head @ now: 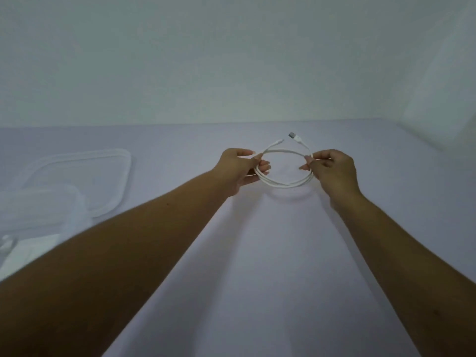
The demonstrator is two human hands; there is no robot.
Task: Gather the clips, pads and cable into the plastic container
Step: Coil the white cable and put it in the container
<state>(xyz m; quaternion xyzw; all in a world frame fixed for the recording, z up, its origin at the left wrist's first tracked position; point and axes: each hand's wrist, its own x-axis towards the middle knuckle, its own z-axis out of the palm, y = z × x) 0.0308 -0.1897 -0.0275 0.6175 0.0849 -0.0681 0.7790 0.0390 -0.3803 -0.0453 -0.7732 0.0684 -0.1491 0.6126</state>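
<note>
Table (257,253) bare centre, right; lid (108,161), container (38,202) crowd left.

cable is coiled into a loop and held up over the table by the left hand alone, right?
Not by the left hand alone: the head view shows the cable coiled into a loop over the table, pinched by both the left hand and the right hand.

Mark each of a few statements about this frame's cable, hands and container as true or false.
1. Both hands hold the cable. True: left hand and right hand pinch opposite sides.
2. The cable lies stretched out straight. False: it is coiled into a loop.
3. The cable is inside the container. False: it is held above the table, to the container's right.
4. The lid lies off the container. True.
5. A USB plug sticks out at the loop's far side. True.
</note>
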